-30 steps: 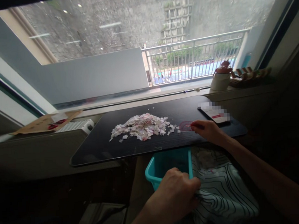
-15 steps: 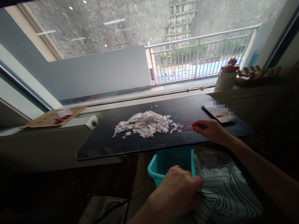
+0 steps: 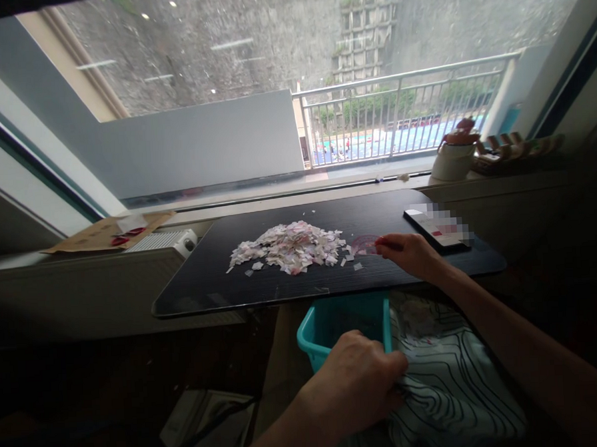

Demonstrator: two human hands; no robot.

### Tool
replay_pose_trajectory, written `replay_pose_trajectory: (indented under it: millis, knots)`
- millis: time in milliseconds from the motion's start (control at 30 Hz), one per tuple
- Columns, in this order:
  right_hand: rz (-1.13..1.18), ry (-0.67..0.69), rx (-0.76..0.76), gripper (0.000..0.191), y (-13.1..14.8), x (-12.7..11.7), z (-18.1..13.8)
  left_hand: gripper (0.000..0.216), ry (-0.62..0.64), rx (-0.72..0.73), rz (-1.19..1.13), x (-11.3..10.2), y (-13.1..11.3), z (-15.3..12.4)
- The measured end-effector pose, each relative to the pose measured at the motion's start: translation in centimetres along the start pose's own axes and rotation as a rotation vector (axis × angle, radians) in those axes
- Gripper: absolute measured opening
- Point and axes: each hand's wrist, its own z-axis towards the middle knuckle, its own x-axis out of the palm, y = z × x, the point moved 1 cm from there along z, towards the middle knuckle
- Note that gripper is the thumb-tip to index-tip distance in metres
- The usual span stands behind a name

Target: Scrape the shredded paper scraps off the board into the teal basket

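A heap of small white and pink paper scraps point(image 3: 289, 245) lies on a black board point(image 3: 231, 284). My right hand point(image 3: 413, 253) rests on the board just right of the heap, fingers pinched on a thin pinkish see-through piece point(image 3: 364, 245) that touches the heap's edge. Below the board's front edge my left hand point(image 3: 354, 379) is closed on the rim of a teal plastic bin point(image 3: 328, 322). Striped cloth point(image 3: 451, 382) lies beside the bin, under my right forearm.
A phone-like flat object point(image 3: 436, 226) sits at the board's right end. On the window sill stand a white pot with a red top point(image 3: 454, 154) and a wooden rack point(image 3: 512, 147). A brown envelope point(image 3: 99, 234) and a white heater point(image 3: 167, 242) are at left.
My right hand has slid the pinkish piece a little leftward and away from me, toward the heap. The left hand stays on the bin rim.
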Motion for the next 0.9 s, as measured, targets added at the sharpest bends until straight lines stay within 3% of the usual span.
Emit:
replay_pose_trajectory:
  millis: [167,367,567,767,900]
  knots:
    - [-0.070,0.082,-0.025,0.028,0.2,0.0,0.3,0.018,0.024,-0.005,-0.025,-0.2,0.1,-0.1]
    - [-0.064,-0.003,0.070,0.028,-0.4,-1.3,-0.8,0.018,0.003,0.001,-0.021,-0.1,0.0,-0.1]
    - [0.112,0.149,0.063,0.027,-0.3,-0.6,-1.9,0.020,0.004,0.003,-0.011,0.0,0.0,-0.1]
    - [0.202,0.142,0.115,0.026,0.0,0.0,-2.4,0.019,-0.021,0.007,0.001,0.1,0.0,-0.1]
    - [0.306,0.236,0.136,0.026,0.8,0.9,-3.0,0.021,-0.026,0.009,-0.004,0.2,0.1,-0.1]
